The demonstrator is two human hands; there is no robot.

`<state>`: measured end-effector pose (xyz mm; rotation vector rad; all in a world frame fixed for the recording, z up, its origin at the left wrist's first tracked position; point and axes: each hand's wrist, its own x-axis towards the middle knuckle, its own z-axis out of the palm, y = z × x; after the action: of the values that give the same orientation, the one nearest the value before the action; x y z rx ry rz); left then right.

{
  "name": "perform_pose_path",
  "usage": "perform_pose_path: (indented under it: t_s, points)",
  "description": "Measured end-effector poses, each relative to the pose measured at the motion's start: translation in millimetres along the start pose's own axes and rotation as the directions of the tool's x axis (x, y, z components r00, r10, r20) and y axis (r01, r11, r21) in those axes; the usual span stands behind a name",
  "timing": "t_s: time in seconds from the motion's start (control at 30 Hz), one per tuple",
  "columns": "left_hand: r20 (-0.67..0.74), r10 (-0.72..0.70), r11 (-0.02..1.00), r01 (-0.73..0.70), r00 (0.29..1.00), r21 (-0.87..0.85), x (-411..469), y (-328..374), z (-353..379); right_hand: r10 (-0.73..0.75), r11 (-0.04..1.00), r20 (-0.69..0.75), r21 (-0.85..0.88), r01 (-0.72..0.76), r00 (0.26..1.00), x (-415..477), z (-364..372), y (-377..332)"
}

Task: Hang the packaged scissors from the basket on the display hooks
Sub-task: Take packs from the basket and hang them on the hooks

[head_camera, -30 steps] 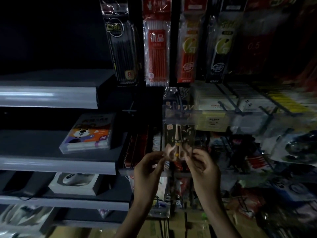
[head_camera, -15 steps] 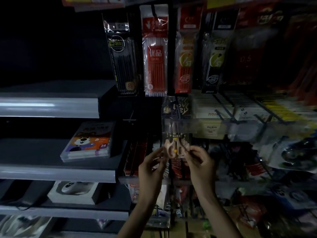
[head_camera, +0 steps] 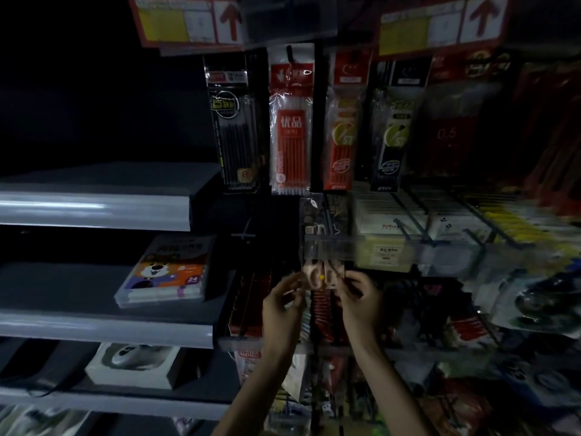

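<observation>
A clear packet of scissors (head_camera: 322, 272) with pinkish handles and a yellow pivot is held up against the display rack at centre. My left hand (head_camera: 283, 305) pinches its lower left edge and my right hand (head_camera: 358, 302) pinches its lower right edge. The packet's top reaches up behind a clear price strip (head_camera: 330, 248), where a dark display hook (head_camera: 327, 215) sticks out. Whether the packet's hole is on the hook is blurred. The basket is not in view.
Packs of pens and refills (head_camera: 290, 130) hang in a row above. Grey shelves (head_camera: 94, 209) on the left carry a crayon box (head_camera: 166, 275) and a white box (head_camera: 138, 363). Rows of hooks with boxed goods (head_camera: 440, 221) fill the right side.
Both hands have raised the scissors packet higher toward the hook behind the price strip. The view has tilted upward, showing red and yellow price signs at the top.
</observation>
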<state>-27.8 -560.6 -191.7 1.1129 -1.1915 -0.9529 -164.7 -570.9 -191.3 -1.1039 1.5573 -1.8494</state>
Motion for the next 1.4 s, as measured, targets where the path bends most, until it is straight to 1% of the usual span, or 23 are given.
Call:
perform_pose_path:
  t_s: [0.1, 0.23, 0.4, 0.67, 0.87, 1.03, 1.13, 1.3, 1.4]
  points:
    - [0.008, -0.001, 1.000, 0.001, 1.000, -0.021, 2, 0, 0, 0.040, 0.999, 0.024, 0.004, -0.040, 0.999, -1, -2, 4]
    - [0.033, -0.063, 0.996, 0.065, 0.997, -0.056, 7, -4, 1, 0.025, 0.996, 0.066, -0.085, -0.020, 0.997, -2, -3, 7]
    - [0.044, -0.115, 0.989, 0.119, 0.992, -0.087, 11, -4, 3, 0.087, 0.992, 0.120, -0.105, -0.074, 0.989, 4, 5, 11]
    - [0.079, -0.039, 0.996, 0.045, 0.996, -0.075, 16, 6, 8, 0.073, 0.992, 0.139, -0.111, -0.058, 0.988, 9, 13, 6]
    - [0.045, -0.065, 0.996, 0.068, 0.997, -0.055, 19, -1, 12, 0.087, 0.986, 0.174, -0.156, -0.060, 0.981, 10, 14, 12]
    - [0.054, -0.061, 0.997, 0.063, 0.997, -0.043, 23, -9, 11, 0.110, 0.979, 0.223, -0.194, -0.066, 0.969, 8, 10, 14]
    - [0.063, -0.058, 0.998, 0.058, 0.996, -0.006, 27, -15, 10, 0.131, 0.980, 0.249, -0.182, -0.086, 0.960, 7, 8, 11]
    - [0.054, -0.105, 0.994, 0.107, 0.993, -0.033, 27, -19, 8, 0.138, 0.973, 0.240, -0.216, -0.086, 0.961, 6, 4, 14]
    - [0.074, -0.076, 0.997, 0.076, 0.994, -0.003, 17, -14, 2, 0.149, 0.967, 0.233, -0.239, -0.092, 0.961, -2, -2, 12]
